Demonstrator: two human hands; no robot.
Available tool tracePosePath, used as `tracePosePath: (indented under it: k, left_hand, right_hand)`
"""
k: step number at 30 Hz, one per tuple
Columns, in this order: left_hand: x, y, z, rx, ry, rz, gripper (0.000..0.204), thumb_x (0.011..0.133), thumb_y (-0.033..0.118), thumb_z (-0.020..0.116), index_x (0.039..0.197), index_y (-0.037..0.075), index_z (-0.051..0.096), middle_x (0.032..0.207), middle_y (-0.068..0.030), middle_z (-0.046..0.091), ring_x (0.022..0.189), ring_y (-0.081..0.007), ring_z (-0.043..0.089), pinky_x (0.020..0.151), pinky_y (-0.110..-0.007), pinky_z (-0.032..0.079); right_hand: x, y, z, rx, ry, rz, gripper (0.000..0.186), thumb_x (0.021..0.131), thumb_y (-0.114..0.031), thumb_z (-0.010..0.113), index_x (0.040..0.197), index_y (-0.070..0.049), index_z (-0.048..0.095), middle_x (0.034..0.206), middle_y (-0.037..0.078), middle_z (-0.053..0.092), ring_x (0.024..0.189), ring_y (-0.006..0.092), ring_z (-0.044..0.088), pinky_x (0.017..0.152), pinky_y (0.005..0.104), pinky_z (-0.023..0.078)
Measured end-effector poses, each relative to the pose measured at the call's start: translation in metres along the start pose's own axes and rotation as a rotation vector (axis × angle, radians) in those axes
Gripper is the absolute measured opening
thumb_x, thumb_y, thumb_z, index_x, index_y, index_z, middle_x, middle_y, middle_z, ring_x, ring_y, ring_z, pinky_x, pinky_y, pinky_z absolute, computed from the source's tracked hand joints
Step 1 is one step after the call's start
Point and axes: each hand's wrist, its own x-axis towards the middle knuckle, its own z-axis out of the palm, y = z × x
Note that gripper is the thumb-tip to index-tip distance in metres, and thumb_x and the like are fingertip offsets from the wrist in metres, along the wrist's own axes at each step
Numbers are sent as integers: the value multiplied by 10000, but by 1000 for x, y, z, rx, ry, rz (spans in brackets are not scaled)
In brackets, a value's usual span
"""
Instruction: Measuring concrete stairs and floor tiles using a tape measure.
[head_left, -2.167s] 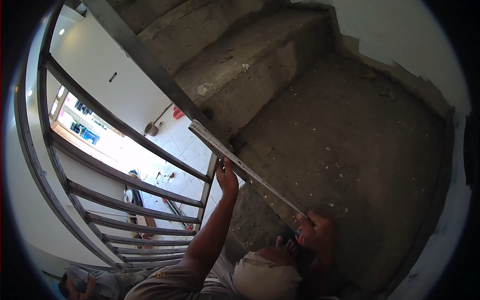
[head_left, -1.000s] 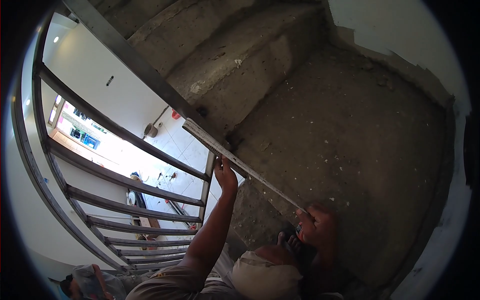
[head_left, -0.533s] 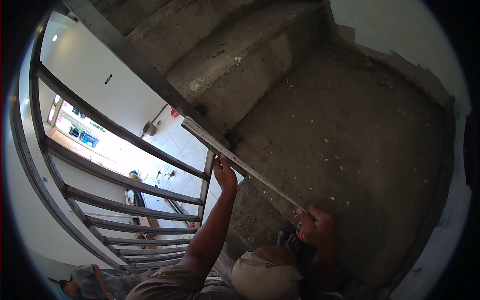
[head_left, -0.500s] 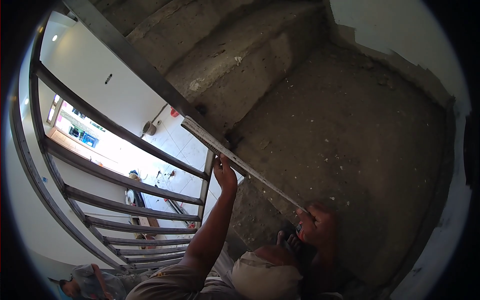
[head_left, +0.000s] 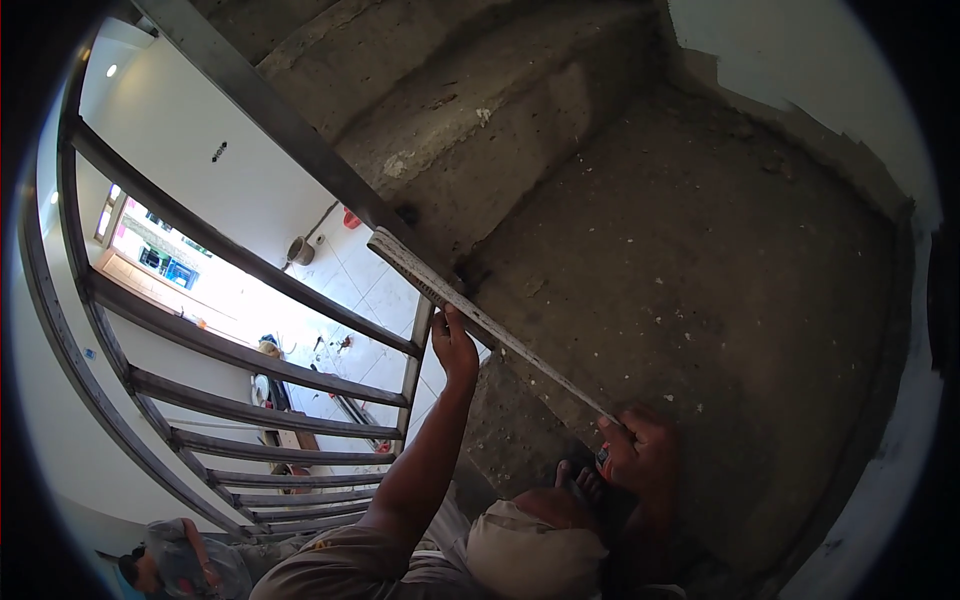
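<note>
While the right hand (head_left: 640,440) grips the strip (head_left: 475,314) at its near end, its long axis slants away leftward past the left hand (head_left: 455,345), whose fingers touch its underside; whether they close round it, I can't tell. Railing (head_left: 245,357) crowds the left, and concrete (head_left: 700,270) spreads rightward.

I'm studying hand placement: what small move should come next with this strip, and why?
I'd probably set the left hand firmly against the pale strip before shifting the right hand: the right grips its near end, the left seems only to touch its edge, and no hand holds the far end, by the metal bar.
</note>
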Motion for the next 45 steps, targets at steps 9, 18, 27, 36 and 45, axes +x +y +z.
tracePosePath:
  k: [9, 18, 27, 36, 45]
  left_hand:
    - [6, -6, -11, -1, -11, -24, 309, 1084, 280, 470, 1087, -2, 597, 969, -41, 579, 918, -132, 507, 841, -296, 421]
    - [1, 0, 0, -93, 30, -46, 470, 1070, 430, 524, 1055, -23, 649, 947, -55, 619, 908, -138, 530, 840, -313, 430]
    - [-1, 22, 8, -6, 111, -116, 554, 1016, 503, 584, 1073, -42, 668, 914, -103, 672, 863, -189, 583, 814, -359, 471]
    - [-1, 12, 3, 39, 61, -187, 560, 986, 535, 584, 1074, -10, 678, 969, -236, 712, 931, -389, 685, 822, -454, 499]
    - [-2, 25, -5, 118, 64, -235, 583, 984, 565, 557, 1075, -1, 661, 1052, -238, 692, 1012, -391, 666, 864, -470, 498]
  right_hand:
    - [0, -1, 5, 5, 2, -21, 222, 858, -146, 718, 718, -16, 605, 695, 147, 572, 611, 335, 591, 551, 405, 438]
    - [-1, -3, 1, 25, 26, -5, 217, 852, -129, 717, 704, -15, 607, 678, 139, 564, 599, 327, 578, 548, 403, 432]
    - [4, -8, -2, -38, -17, 37, 249, 849, -145, 724, 683, 2, 612, 676, 147, 587, 619, 320, 597, 569, 408, 445]
    - [-9, 42, -7, 40, -231, 276, 362, 1004, -392, 619, 985, -47, 725, 840, 131, 719, 806, 225, 660, 674, 432, 507]
    - [-2, 74, -18, -286, -146, 281, 455, 940, -429, 700, 845, 16, 728, 757, 157, 684, 699, 207, 633, 645, 489, 511]
